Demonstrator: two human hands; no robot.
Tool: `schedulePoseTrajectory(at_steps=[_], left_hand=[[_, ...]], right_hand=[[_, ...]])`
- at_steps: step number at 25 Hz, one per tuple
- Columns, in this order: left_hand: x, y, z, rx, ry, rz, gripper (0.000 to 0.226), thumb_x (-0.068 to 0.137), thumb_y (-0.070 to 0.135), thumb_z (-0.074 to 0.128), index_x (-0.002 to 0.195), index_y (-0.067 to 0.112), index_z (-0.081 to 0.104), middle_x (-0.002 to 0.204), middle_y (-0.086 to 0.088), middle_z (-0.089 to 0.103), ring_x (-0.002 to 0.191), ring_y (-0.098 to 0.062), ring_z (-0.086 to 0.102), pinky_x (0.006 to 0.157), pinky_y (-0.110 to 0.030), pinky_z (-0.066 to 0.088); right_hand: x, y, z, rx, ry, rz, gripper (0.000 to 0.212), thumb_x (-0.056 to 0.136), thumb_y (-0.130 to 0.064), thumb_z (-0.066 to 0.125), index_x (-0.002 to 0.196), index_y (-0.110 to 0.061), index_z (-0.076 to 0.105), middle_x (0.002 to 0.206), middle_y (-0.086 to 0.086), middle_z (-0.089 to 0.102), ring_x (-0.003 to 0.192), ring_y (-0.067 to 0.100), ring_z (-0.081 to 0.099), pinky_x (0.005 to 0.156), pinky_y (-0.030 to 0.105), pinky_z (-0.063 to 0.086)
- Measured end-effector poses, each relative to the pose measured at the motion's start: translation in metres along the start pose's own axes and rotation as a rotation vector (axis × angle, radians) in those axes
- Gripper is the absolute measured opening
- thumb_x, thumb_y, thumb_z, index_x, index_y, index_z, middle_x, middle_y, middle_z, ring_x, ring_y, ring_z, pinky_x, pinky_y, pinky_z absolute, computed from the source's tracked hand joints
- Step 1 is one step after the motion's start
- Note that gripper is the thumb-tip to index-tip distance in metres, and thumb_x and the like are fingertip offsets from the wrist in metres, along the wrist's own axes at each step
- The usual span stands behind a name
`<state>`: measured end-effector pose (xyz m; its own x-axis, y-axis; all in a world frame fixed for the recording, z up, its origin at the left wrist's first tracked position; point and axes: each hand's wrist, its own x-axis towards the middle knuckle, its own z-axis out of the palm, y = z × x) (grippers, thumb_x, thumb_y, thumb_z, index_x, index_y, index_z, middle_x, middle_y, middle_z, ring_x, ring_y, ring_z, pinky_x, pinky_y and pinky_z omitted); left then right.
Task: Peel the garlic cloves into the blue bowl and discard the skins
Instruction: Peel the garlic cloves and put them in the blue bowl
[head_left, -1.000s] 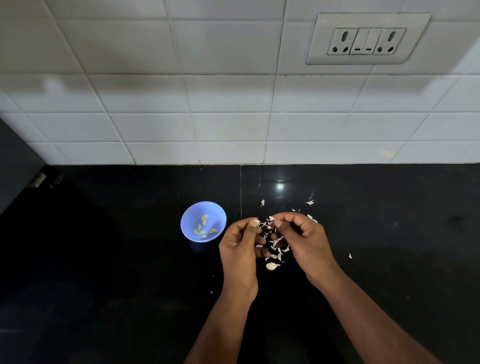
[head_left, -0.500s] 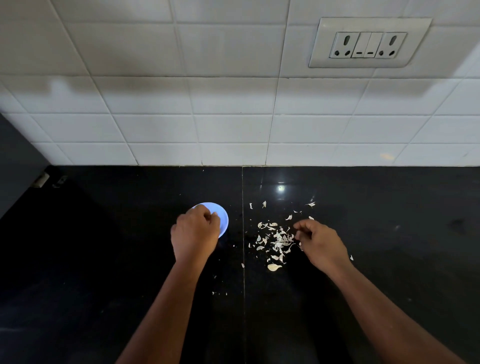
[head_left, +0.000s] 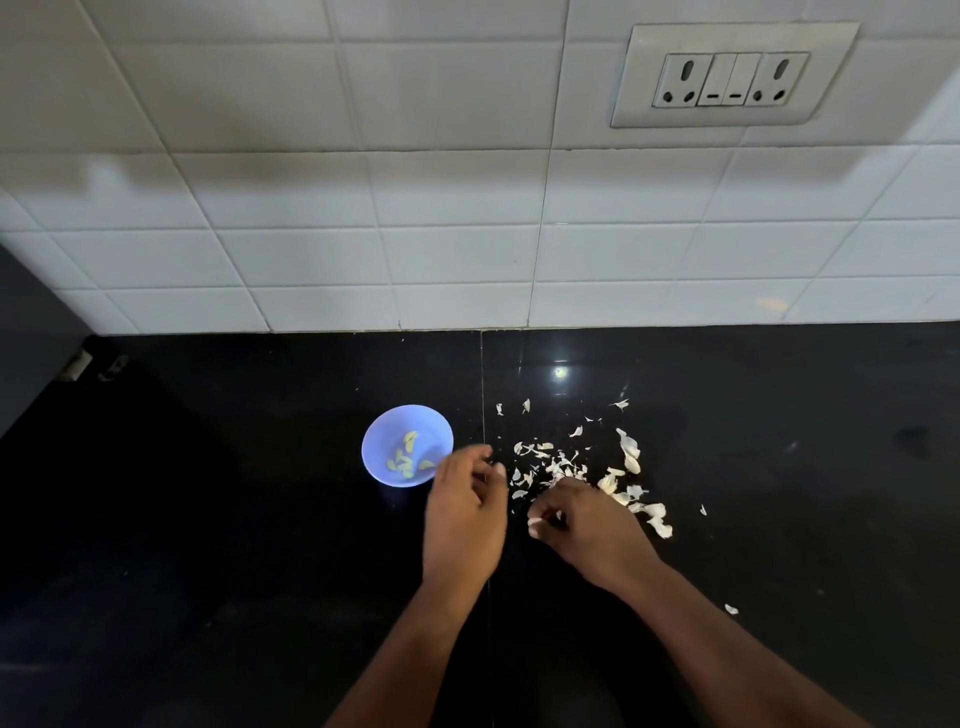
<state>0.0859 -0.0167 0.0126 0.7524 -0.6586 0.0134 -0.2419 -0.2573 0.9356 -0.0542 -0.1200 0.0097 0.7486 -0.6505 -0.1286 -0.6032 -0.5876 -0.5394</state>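
A small blue bowl sits on the black counter and holds several peeled yellowish cloves. My left hand hovers just right of the bowl, fingers loosely curled, with nothing seen in it. My right hand rests low on the counter, its fingertips pinching a pale garlic clove. White garlic skins lie scattered behind and to the right of my right hand, with larger pieces at the right of the pile.
The black counter has a seam running front to back between my hands. A white tiled wall with a socket plate rises behind it. A dark cabinet side stands at far left. Stray skin bits lie at right.
My left hand has come back from over the bowl toward the middle, uncovering the bowl. My right hand moved nearer and took hold of the clove that lay at the front of the pile.
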Motion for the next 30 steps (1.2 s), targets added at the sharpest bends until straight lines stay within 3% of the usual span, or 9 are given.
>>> schedulePoseTrajectory(at_steps=[2, 5, 12, 15, 18, 24, 30], left_hand=[[-0.013, -0.002, 0.015, -0.186, -0.085, -0.22, 0.006, 0.101, 0.025, 0.067, 0.106, 0.026, 0.07, 0.092, 0.006, 0.074, 0.077, -0.009, 0.068, 0.068, -0.034, 0.058], [-0.02, 0.005, 0.026, -0.478, -0.186, -0.467, 0.015, 0.103, 0.022, 0.065, 0.104, 0.01, 0.075, 0.082, -0.005, 0.072, 0.065, -0.014, 0.062, 0.05, -0.029, 0.048], [-0.011, 0.017, 0.023, -0.637, -0.179, -0.456, 0.021, 0.1, 0.02, 0.07, 0.1, -0.001, 0.071, 0.077, -0.016, 0.068, 0.066, -0.021, 0.061, 0.05, -0.027, 0.047], [-0.01, 0.02, 0.021, -0.601, -0.216, -0.434, 0.022, 0.1, 0.022, 0.071, 0.097, 0.0, 0.07, 0.074, -0.014, 0.066, 0.068, -0.023, 0.06, 0.049, -0.027, 0.045], [-0.007, 0.019, 0.021, -0.519, -0.223, -0.408, 0.027, 0.104, 0.027, 0.066, 0.095, 0.002, 0.07, 0.069, -0.013, 0.064, 0.066, -0.024, 0.057, 0.047, -0.027, 0.044], [0.0, 0.016, 0.027, -0.439, -0.159, -0.417, 0.028, 0.106, 0.029, 0.061, 0.095, 0.006, 0.07, 0.071, -0.011, 0.067, 0.06, -0.017, 0.058, 0.048, -0.028, 0.046], [0.001, 0.0, 0.018, 0.086, -0.217, -0.326, 0.025, 0.102, 0.039, 0.06, 0.084, 0.024, 0.069, 0.068, 0.003, 0.067, 0.061, -0.012, 0.063, 0.058, -0.044, 0.055]], right_hand=[[0.002, 0.0, -0.001, 0.343, 0.055, 0.061, 0.009, 0.088, -0.029, 0.079, 0.09, -0.029, 0.07, 0.09, -0.013, 0.069, 0.085, 0.003, 0.064, 0.08, 0.031, 0.052], [0.002, -0.007, -0.009, 0.669, 0.094, 0.135, 0.01, 0.088, -0.027, 0.082, 0.093, -0.027, 0.074, 0.088, -0.001, 0.072, 0.078, 0.007, 0.065, 0.077, 0.03, 0.053], [0.0, -0.018, -0.03, 0.976, -0.012, 0.152, 0.017, 0.098, -0.015, 0.071, 0.112, -0.017, 0.08, 0.089, 0.003, 0.079, 0.075, 0.008, 0.068, 0.073, 0.02, 0.054], [0.002, -0.021, -0.034, 0.897, -0.011, 0.166, 0.014, 0.101, -0.017, 0.068, 0.106, -0.019, 0.081, 0.082, 0.005, 0.078, 0.07, 0.008, 0.068, 0.07, 0.021, 0.054], [0.002, -0.022, -0.034, 0.772, -0.028, 0.115, 0.022, 0.104, -0.014, 0.062, 0.105, -0.025, 0.082, 0.082, 0.004, 0.078, 0.074, 0.011, 0.072, 0.075, 0.027, 0.061], [0.009, -0.027, -0.024, 0.854, 0.132, 0.229, 0.02, 0.101, -0.012, 0.062, 0.099, -0.019, 0.08, 0.084, 0.005, 0.079, 0.072, 0.013, 0.072, 0.072, 0.025, 0.059], [0.011, -0.013, -0.018, 0.855, 0.186, 0.377, 0.019, 0.104, -0.013, 0.055, 0.101, -0.021, 0.072, 0.095, 0.001, 0.078, 0.068, 0.02, 0.074, 0.059, 0.033, 0.056]])
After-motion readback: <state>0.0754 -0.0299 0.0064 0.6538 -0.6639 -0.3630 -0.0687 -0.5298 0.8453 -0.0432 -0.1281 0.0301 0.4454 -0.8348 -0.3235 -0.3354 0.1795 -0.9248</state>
